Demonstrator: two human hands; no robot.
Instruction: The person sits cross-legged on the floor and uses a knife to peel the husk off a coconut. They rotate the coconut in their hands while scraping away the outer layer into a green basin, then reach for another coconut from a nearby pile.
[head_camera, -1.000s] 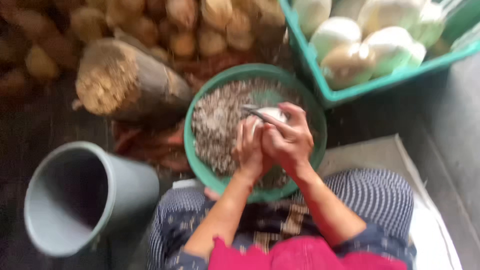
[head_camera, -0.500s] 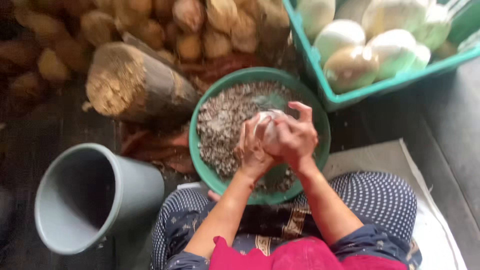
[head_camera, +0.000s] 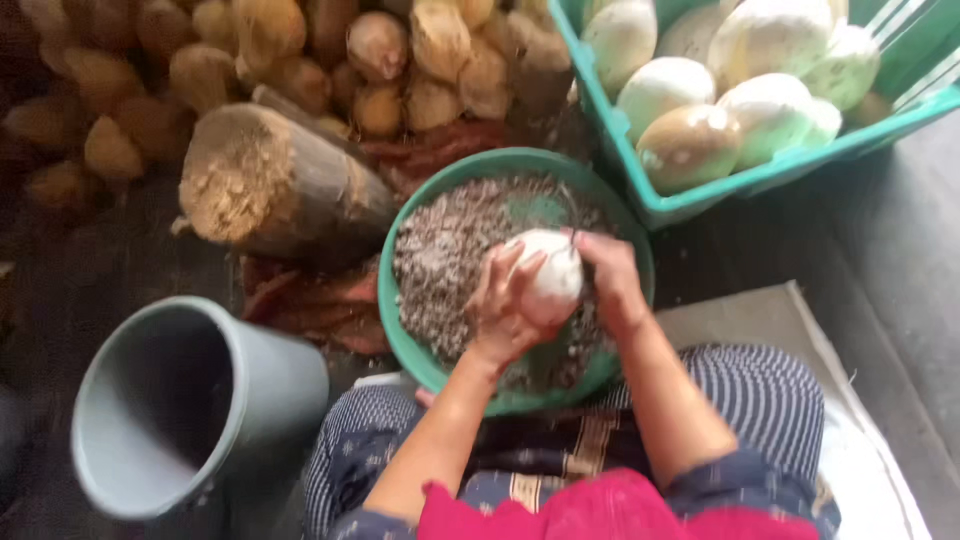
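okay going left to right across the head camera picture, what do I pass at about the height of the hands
Grey bucket → green basin of brownish scrapings → left hand → white peeled coconut held in both hands → right hand → pale mat on the floor.

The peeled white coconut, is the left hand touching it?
Touching. The head view shows the left hand cupping the peeled white coconut, fingers wrapped against it.
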